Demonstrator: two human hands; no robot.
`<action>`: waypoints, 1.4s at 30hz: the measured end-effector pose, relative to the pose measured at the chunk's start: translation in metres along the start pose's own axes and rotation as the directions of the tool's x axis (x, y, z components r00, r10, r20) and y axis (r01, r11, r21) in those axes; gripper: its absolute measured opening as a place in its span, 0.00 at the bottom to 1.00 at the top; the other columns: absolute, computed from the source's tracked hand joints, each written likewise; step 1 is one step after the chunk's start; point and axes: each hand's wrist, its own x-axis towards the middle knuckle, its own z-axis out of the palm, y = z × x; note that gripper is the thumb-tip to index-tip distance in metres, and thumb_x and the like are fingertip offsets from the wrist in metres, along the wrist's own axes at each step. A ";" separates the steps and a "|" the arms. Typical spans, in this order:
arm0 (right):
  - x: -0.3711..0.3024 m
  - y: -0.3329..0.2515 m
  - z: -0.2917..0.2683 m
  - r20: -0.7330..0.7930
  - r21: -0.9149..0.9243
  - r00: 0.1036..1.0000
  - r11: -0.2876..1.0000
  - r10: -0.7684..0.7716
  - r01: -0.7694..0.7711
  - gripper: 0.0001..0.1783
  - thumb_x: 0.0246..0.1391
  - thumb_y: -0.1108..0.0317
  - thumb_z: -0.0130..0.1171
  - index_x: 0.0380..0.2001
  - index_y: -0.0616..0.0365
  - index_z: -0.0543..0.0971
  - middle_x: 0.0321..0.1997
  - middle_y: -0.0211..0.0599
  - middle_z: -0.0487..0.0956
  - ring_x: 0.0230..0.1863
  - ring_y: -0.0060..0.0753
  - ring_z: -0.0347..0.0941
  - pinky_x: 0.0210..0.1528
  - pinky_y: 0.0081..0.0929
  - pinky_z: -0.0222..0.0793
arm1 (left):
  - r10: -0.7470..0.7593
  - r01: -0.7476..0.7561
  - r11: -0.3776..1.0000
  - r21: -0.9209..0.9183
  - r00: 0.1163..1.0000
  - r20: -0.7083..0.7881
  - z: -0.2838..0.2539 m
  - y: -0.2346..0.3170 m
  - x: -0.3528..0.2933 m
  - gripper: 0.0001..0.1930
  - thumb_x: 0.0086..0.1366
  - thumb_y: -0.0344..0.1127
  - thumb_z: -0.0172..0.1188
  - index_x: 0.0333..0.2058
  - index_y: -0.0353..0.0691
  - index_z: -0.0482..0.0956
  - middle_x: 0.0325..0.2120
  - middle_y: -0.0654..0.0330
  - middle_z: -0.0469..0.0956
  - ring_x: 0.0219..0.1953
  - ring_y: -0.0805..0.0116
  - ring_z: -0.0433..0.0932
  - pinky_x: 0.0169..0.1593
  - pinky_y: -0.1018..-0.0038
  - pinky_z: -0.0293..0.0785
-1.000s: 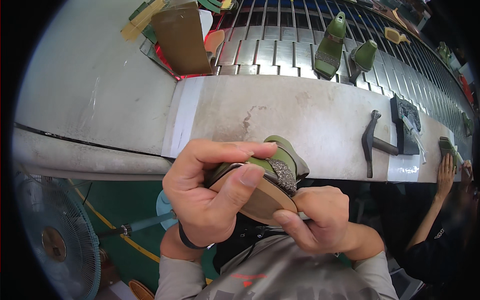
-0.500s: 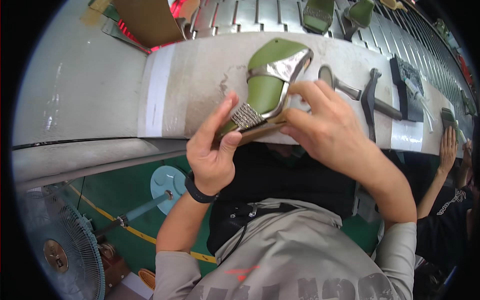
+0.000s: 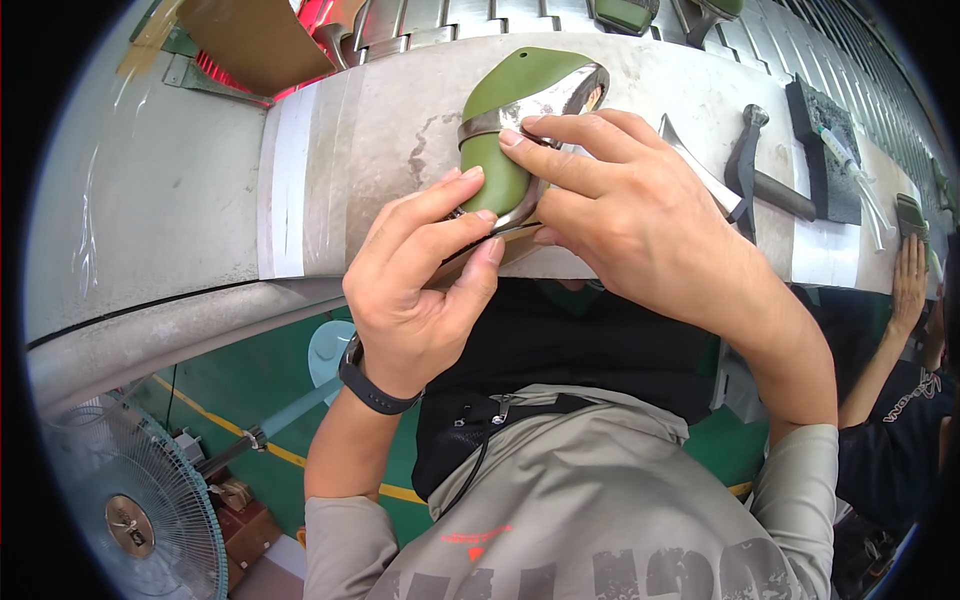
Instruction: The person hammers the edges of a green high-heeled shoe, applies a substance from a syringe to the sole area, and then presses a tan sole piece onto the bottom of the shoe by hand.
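A sandal with a silver strap sits on a green shoe last, over the near edge of the pale workbench. My left hand is closed round the toe end, thumb below and fingers on top, and hides most of the glittery toe strap. Lying over the side of the shoe, my right hand presses its fingertips on the silver strap near the middle. Its thumb is beside the sole edge, partly hidden. The heel end of the last points away from me.
Right of the shoe lie a metal tool, a hammer and a dark block with thin white sticks. A slatted conveyor carrying green lasts runs behind. A co-worker's hand is far right. A fan stands lower left.
My left hand has shifted over the glittery toe strap, curling its fingers in. My right hand has moved from the shoe's side onto its silver strap. The shoe sits slightly farther left in view.
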 end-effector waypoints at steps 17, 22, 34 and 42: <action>-0.022 0.033 -0.059 -0.211 -0.418 0.963 0.876 0.166 -0.242 0.20 0.48 0.77 0.63 0.48 0.56 0.82 0.55 0.46 0.84 0.49 0.48 0.82 0.59 0.47 0.74 | -0.164 0.091 0.984 0.156 0.812 0.560 0.074 -0.045 0.180 0.22 0.62 0.41 0.72 0.48 0.30 0.83 0.37 0.56 0.84 0.38 0.66 0.81 0.46 0.70 0.78; -0.020 -0.005 -0.075 -0.279 0.184 0.822 0.868 0.496 -0.461 0.37 0.42 0.79 0.72 0.61 0.59 0.79 0.41 0.40 0.84 0.34 0.31 0.80 0.41 0.28 0.77 | -0.060 0.227 0.873 -0.430 0.928 0.369 0.054 -0.043 0.147 0.13 0.59 0.31 0.68 0.43 0.33 0.85 0.37 0.60 0.85 0.39 0.73 0.81 0.48 0.76 0.78; -0.003 -0.032 -0.026 -0.489 0.068 0.865 0.994 0.108 -0.086 0.21 0.41 0.76 0.76 0.43 0.63 0.86 0.27 0.32 0.77 0.22 0.28 0.74 0.23 0.29 0.70 | 0.051 0.111 0.714 -0.692 0.976 0.210 0.042 -0.038 0.104 0.39 0.85 0.56 0.32 0.40 0.30 0.87 0.40 0.51 0.85 0.45 0.62 0.82 0.55 0.67 0.77; 0.000 -0.026 -0.018 -0.447 0.012 0.889 0.995 0.098 -0.103 0.25 0.40 0.80 0.78 0.46 0.67 0.87 0.29 0.36 0.80 0.24 0.31 0.75 0.23 0.28 0.69 | 0.035 0.091 0.769 -0.632 0.982 0.184 0.049 -0.037 0.103 0.46 0.84 0.63 0.25 0.37 0.31 0.88 0.39 0.51 0.85 0.44 0.62 0.81 0.53 0.67 0.76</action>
